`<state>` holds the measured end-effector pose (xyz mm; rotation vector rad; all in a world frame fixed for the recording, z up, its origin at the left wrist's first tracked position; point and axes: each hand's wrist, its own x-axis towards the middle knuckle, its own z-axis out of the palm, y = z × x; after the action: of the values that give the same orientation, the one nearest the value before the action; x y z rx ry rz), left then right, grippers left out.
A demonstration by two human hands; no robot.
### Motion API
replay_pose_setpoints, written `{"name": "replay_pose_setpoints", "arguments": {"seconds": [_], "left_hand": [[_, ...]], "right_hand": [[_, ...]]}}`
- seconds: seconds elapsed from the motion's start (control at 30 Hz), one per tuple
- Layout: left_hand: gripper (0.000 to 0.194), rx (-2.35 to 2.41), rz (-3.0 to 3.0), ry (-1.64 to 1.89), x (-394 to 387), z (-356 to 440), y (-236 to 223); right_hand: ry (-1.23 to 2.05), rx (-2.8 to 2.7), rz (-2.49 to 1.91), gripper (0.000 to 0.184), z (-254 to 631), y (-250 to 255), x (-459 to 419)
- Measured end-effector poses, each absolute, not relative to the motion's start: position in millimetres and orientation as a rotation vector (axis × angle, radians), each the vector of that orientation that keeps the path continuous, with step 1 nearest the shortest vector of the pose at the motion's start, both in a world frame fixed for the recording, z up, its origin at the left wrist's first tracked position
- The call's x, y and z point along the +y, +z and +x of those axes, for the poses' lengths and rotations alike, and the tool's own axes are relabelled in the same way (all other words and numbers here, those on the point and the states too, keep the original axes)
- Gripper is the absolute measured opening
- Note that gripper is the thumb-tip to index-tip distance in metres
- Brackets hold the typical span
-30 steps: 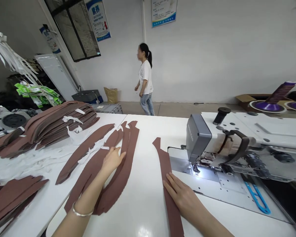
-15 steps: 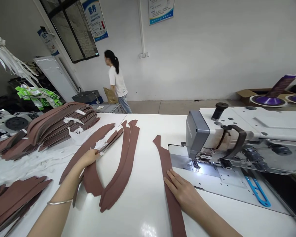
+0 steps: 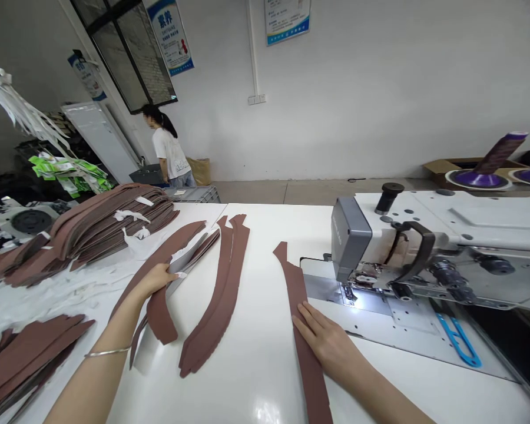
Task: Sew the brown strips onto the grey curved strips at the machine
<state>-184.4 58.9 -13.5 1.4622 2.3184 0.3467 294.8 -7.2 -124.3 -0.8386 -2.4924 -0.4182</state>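
Observation:
My left hand point(image 3: 156, 279) is closed on a curved brown leather-like piece point(image 3: 162, 318), whose lower end curls below the fingers. Its grey underside shows beyond my fingertips, above more brown layers. Two long curved brown strips point(image 3: 216, 303) lie overlapping on the white table to the right of that hand. My right hand point(image 3: 322, 335) rests flat, fingers stretched out, on a single long brown strip point(image 3: 297, 288). That strip lies along the left edge of the sewing machine's bed point(image 3: 320, 285). The machine's lit needle area point(image 3: 350, 293) is just right of it.
A thick stack of brown pieces point(image 3: 110, 227) lies at the back left, another pile point(image 3: 30, 359) at the front left. Blue-handled snips point(image 3: 459, 338) lie on the machine bed. Thread cones point(image 3: 490, 165) stand behind the machine. A person point(image 3: 170, 150) is beyond the table beside grey crates.
My left hand has shifted slightly, and the piece in it has lifted and turned, baring more grey underside. My right hand stays put. The person behind has moved left, leaning down.

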Motion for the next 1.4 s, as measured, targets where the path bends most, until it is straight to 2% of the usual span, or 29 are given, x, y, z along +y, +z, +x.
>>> {"name": "replay_pose_setpoints", "arguments": {"seconds": [0.4, 0.5, 0.7, 0.87, 1.03, 1.13, 1.27, 1.4], "left_hand": [[0.022, 2.339, 1.456, 0.283, 62, -175, -14], [0.024, 2.339, 1.411, 0.374, 61, -173, -14], [0.014, 2.196, 1.087, 0.704, 55, -171, -12], [0.031, 1.890, 0.942, 0.950, 40, -148, 11], [0.053, 1.303, 0.922, 1.058, 15, -75, 32], [0.059, 1.125, 0.856, 0.988, 1, -19, 15], [0.062, 0.996, 0.885, 0.706, -16, 39, -33], [0.063, 1.366, 1.481, 0.449, -23, 67, -55]], "right_hand": [[-0.437, -2.479, -0.834, 0.040, 294, -122, -7], [-0.442, -2.478, -0.835, 0.041, 294, -124, -7], [-0.437, -2.489, -0.847, 0.042, 295, -127, -7], [-0.416, -2.487, -0.833, 0.041, 296, -129, -6], [-0.422, -2.490, -0.836, 0.041, 295, -126, -7], [-0.404, -2.511, -0.849, 0.039, 294, -122, -8], [-0.340, -2.519, -0.848, 0.040, 292, -114, -9], [-0.332, -2.515, -0.838, 0.039, 291, -103, -8]]}}
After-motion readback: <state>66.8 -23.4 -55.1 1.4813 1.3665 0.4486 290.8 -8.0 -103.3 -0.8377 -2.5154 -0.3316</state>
